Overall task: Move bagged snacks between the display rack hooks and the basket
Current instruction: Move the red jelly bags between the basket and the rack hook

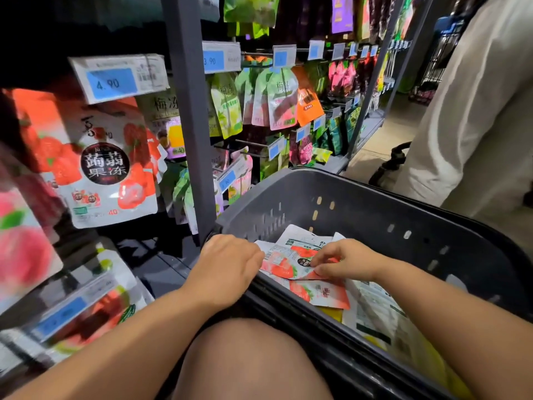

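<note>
A dark plastic basket [375,203] sits in front of my knees and holds several flat snack bags. My right hand [344,259] is inside it, fingers pinching a red-and-white strawberry bag [284,265] that lies on top of the pile. My left hand [227,265] is curled over the basket's near left rim, its fingertips at that same bag's edge; whether it grips the bag is hidden. More bags of the same strawberry kind [103,166] hang from a rack hook at left under a 4.90 price tag [115,80].
A grey rack upright [190,116] stands just left of the basket. Further hooks with green, pink and orange bags [279,99] run off to the right. A person in light clothes [473,105] stands at the far right beside the basket. My knee [248,362] is below.
</note>
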{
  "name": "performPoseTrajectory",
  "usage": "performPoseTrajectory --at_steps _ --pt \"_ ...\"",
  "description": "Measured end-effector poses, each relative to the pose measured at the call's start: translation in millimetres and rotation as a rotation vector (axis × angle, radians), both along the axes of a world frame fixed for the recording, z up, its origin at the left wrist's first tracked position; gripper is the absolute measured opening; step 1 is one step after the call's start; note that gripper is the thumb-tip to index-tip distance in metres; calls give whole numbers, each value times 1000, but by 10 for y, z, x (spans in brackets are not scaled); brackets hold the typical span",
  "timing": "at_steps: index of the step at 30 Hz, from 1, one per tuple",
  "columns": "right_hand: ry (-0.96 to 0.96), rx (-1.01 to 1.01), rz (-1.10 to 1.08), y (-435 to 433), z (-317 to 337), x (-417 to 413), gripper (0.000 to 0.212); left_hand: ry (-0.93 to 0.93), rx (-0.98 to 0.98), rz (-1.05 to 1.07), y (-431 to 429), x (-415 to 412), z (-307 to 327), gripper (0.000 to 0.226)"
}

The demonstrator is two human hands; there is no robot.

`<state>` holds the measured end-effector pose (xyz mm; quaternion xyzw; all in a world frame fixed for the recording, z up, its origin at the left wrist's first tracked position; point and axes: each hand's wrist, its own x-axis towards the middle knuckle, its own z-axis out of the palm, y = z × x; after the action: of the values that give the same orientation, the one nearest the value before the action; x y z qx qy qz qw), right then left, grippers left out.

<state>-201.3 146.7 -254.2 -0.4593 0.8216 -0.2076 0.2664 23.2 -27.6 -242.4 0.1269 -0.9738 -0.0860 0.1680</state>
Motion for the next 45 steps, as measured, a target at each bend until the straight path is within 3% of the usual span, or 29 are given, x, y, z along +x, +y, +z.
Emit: performPoseTrajectory --at_steps 5,8,11,13,19,23,26,28,30,34,35,38,42,45 --pt "41 81 53 -6 -68 47 9 5 11 -11 -11 -5 -15 63" --pt "-9 128 60 10 -67 45 26 22 29 -8 -23 -9 -20 61" --pt "-13 135 67 0 -105 11 14 38 45 -10 -16 -15 -15 63" --pt "9 70 39 -19 -124 -22 5 46 53 -16 -13 -14 -11 64" --pt "-16 -274 -56 -108 8 65 20 1 45 -11 -1 3 -9 68" --pt "190 -435 -49 -214 290 205 21 -34 49 8 -7 -9 -4 69" --pt "314 -596 -49 -240 538 333 31 -48 108 50 -5 -71 72 47" --pt "373 -679 -18 -241 657 409 22 -41 217 89 31 -108 136 28" --pt "409 -729 28 -243 742 474 12 -45 278 134 71 -141 166 36" --pt "352 -807 62 -251 850 579 10 -78 456 103 145 -218 265 76" --pt "323 -832 68 -255 874 608 11 -102 511 96 155 -243 298 72" --pt "261 -884 66 -273 918 671 9 -141 555 105 156 -292 361 26" --pt "143 -917 -139 -260 896 522 19 -66 473 201 128 -290 335 42" --pt "205 -712 -328 -198 749 219 26 24 501 301 108 -295 320 47"
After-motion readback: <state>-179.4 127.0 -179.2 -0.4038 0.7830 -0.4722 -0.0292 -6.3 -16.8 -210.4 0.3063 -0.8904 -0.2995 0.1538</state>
